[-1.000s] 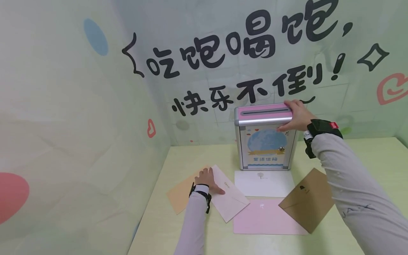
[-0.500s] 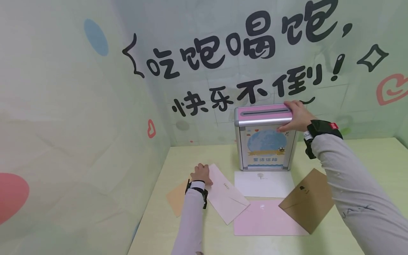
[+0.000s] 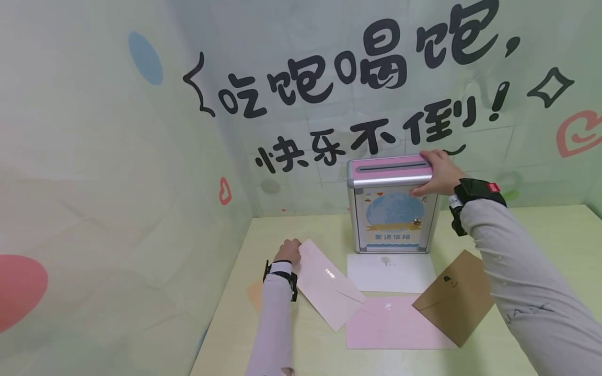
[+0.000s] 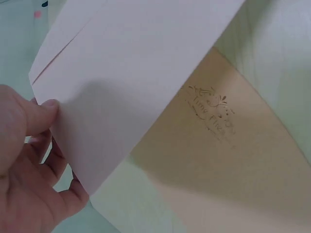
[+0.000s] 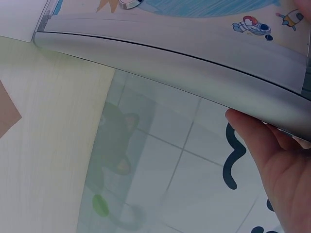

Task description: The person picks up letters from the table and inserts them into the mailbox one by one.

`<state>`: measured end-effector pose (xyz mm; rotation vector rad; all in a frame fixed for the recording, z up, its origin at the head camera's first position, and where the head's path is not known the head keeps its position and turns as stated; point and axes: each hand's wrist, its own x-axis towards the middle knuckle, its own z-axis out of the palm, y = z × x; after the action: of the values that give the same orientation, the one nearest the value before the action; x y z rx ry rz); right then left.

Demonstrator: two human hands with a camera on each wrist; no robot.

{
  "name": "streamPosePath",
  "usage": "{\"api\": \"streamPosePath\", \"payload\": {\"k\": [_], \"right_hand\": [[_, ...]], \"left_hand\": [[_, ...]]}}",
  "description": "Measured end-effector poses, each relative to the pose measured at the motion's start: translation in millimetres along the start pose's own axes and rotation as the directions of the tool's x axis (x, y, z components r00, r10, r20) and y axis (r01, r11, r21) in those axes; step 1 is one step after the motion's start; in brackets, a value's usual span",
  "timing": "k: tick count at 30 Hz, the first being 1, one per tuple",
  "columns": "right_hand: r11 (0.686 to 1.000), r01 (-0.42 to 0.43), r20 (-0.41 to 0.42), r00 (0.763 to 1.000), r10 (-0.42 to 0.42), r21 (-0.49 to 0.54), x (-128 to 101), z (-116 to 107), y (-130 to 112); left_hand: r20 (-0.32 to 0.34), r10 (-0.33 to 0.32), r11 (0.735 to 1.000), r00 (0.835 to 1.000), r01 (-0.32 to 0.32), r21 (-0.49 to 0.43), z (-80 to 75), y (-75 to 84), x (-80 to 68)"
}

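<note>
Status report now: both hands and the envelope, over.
Left hand pinches pale pink envelope, one end lifted. Right hand grips mailbox top. Slot unobstructed. Orange envelope lies underneath.

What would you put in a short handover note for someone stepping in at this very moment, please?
Left hand: pinches the corner of the pale pink envelope, raised off the orange envelope under it.
Right hand: grips the top right of the mailbox, which stands upright at the back of the table.
Flat on the table: white envelope, pink envelope, brown envelope.
Done: one envelope lifted.
Left: nothing is in the slot yet.
</note>
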<state>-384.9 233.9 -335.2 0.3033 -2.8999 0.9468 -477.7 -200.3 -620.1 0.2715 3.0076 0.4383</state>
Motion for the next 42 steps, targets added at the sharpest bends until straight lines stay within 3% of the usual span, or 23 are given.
{"api": "streamPosePath", "payload": {"k": [2, 3, 4, 10, 12, 14, 15, 19, 21, 22, 25, 29, 32, 36, 40, 42], "right_hand": [[1.000, 0.003, 0.002, 1.000, -0.003, 0.000, 0, 0, 0], [1.000, 0.004, 0.002, 1.000, -0.004, 0.001, 0, 0, 0], [1.000, 0.005, 0.003, 1.000, -0.005, 0.001, 0, 0, 1], [1.000, -0.006, 0.002, 1.000, 0.006, 0.004, 0, 0, 0], [1.000, -0.009, 0.005, 1.000, 0.009, 0.007, -1, -1, -2], [1.000, -0.008, 0.009, 1.000, 0.008, 0.010, -2, -1, -4], [1.000, -0.007, 0.010, 1.000, 0.007, 0.011, -2, -1, -4], [1.000, -0.004, 0.010, 1.000, 0.004, 0.009, -2, -1, -4], [1.000, -0.004, 0.009, 1.000, 0.004, 0.010, -2, -1, -2], [1.000, -0.003, 0.008, 1.000, 0.003, 0.011, -2, -1, -2], [1.000, -0.001, 0.009, 1.000, 0.001, 0.016, -2, -1, -1], [1.000, -0.003, 0.009, 1.000, 0.003, 0.019, -2, -1, -2], [1.000, -0.009, 0.007, 1.000, 0.008, 0.016, -1, -1, -1], [1.000, -0.006, 0.002, 1.000, 0.006, 0.016, 0, 0, 2], [1.000, -0.004, -0.002, 1.000, 0.004, 0.022, 0, 1, 3], [1.000, -0.003, -0.003, 1.000, 0.004, 0.022, 0, 1, 3]], "left_hand": [[-0.038, 0.069, 0.997, 0.997, -0.070, -0.015, 22.7, -27.3, 20.7], [-0.001, 0.042, 0.998, 0.999, -0.042, -0.054, 25.6, -32.7, 25.1], [-0.008, 0.046, 0.998, 0.999, -0.046, -0.048, 25.2, -34.4, 24.9], [0.041, 0.008, 0.996, 0.999, -0.005, -0.093, -1.8, -30.4, 10.0], [0.084, -0.013, 0.990, 0.996, 0.025, -0.140, -10.0, -31.4, 7.9], [0.110, -0.052, 0.982, 0.993, 0.071, -0.174, -22.3, -25.3, 0.7], [0.108, -0.039, 0.981, 0.993, 0.059, -0.185, -29.3, -23.0, -4.3], [0.140, -0.117, 0.955, 0.983, 0.149, -0.255, -84.6, 21.4, -49.2], [0.141, -0.138, 0.941, 0.980, 0.174, -0.291, -105.9, 37.8, -67.9], [0.157, -0.174, 0.925, 0.972, 0.216, -0.311, -116.5, 47.3, -76.8], [0.135, -0.165, 0.914, 0.977, 0.203, -0.352, -126.2, 50.9, -87.3], [0.117, -0.123, 0.900, 0.985, 0.161, -0.406, -126.4, 42.9, -90.2], [0.155, -0.146, 0.838, 0.977, 0.205, -0.506, -128.4, 42.1, -93.8], [0.209, -0.200, 0.704, 0.957, 0.288, -0.649, -131.1, 45.7, -100.1], [0.217, -0.215, 0.599, 0.952, 0.304, -0.740, -131.5, 47.5, -105.4], [0.214, -0.219, 0.567, 0.952, 0.303, -0.766, -131.6, 47.3, -106.9]]}}
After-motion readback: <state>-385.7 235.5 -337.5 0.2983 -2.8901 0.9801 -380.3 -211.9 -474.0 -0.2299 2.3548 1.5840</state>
